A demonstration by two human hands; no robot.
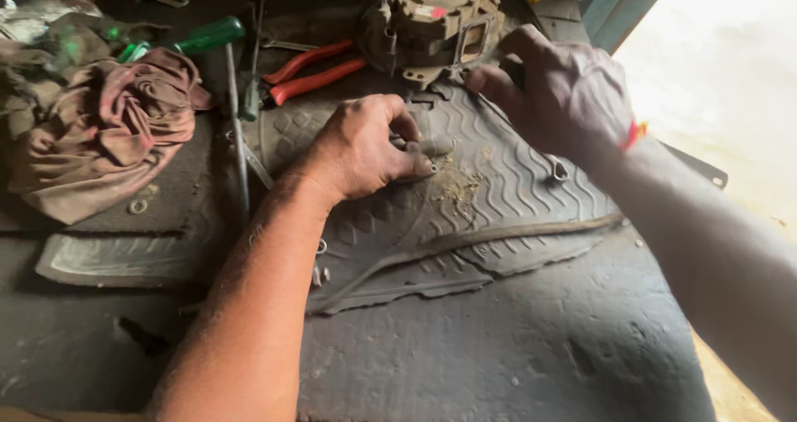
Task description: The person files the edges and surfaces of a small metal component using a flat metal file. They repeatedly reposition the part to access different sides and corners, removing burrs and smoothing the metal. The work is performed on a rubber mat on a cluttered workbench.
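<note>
On the rubber mat [515, 181], left hand [365, 148] pinches a small metal part [432, 146]; right hand [564, 90] (grip unclear) touches the carburetor [427, 19].

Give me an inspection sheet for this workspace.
Surface: worn grey rubber mat, ribbed, gritty debris mid-mat.
Job's things: grimy metal engine part; small grey piece.
Clutter: red-handled pliers, green-handled screwdriver, dirty rags, ring spanner.
Grips: left hand pinches the small piece; right hand rests against the engine part.
Cables: nothing seen.
Surroundings: bright ground at right.
</note>
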